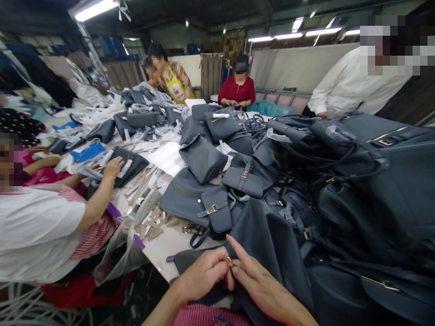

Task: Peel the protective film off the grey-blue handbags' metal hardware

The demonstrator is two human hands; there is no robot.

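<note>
- Head view: left hand (207,271) pinches its fingers together, seemingly on a small gold piece (229,261).
- Right hand (256,278), index apart from thumb, likely steadies it.
- Dark bag (268,244) slumps near, beneath both hands, for easy reach; other bags (207,156) heap far and right.

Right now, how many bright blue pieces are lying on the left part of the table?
2. One blue piece lies left of the dark bag under a co-worker's hand; the other blue piece lies farther back. More may be hidden.
</note>
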